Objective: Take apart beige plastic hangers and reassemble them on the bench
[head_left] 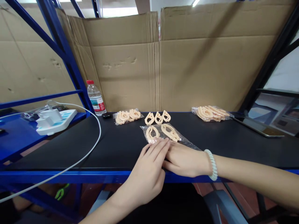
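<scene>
A clear plastic bag lies flat on the black table top near its front edge. Inside it are two beige loop-shaped pieces, a rounder loop on the left and a longer loop on the right. My left hand rests over the bag's near end, fingers stretched and close together, overlapping my other hand. From the right comes my right hand, pale beaded bracelet on the wrist, its fingers mostly hidden under my left hand. Just behind the bag stand three beige teardrop-shaped loops in a row.
Bagged beige loops lie at the back left, another bag of them at the back right. A water bottle, a white power strip and a looping white cable are leftward. A tablet-like device lies at right.
</scene>
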Motion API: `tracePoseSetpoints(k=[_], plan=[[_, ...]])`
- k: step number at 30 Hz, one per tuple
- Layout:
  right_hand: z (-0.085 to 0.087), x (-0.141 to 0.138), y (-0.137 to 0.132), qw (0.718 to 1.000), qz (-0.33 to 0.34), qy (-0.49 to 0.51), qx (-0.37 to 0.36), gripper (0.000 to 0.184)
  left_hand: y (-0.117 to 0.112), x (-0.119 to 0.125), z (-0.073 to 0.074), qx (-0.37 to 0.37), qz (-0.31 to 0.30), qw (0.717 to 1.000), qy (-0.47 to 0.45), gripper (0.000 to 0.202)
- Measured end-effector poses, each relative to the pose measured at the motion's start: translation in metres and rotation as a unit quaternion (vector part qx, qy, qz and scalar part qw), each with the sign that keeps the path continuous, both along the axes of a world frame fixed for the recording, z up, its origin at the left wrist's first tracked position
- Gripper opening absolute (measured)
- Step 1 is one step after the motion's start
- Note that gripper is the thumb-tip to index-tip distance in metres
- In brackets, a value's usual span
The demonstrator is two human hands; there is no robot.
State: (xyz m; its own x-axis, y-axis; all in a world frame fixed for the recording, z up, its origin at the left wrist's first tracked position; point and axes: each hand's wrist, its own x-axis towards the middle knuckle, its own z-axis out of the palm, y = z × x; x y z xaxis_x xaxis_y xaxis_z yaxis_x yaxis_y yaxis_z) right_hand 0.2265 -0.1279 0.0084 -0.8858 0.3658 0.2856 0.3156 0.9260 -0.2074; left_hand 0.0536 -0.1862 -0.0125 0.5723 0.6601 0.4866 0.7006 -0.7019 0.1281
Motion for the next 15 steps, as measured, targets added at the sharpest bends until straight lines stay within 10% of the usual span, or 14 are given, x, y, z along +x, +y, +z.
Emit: tracePoseSetpoints(k=[10, 15], plan=[[-0.001, 0.002, 0.005, 0.999, 0.014, -0.007, -0.047, 0.045, 0.001, -0.003, 0.004, -0.033, -0.013, 0.999, 0.021, 0.081], [0.048, 0.040, -0.015, 0.984, 0.065, -0.084, -0.143, 0.044, 0.001, -0.009, 0.008, -0.048, -0.022, 0.998, 0.032, 0.081]])
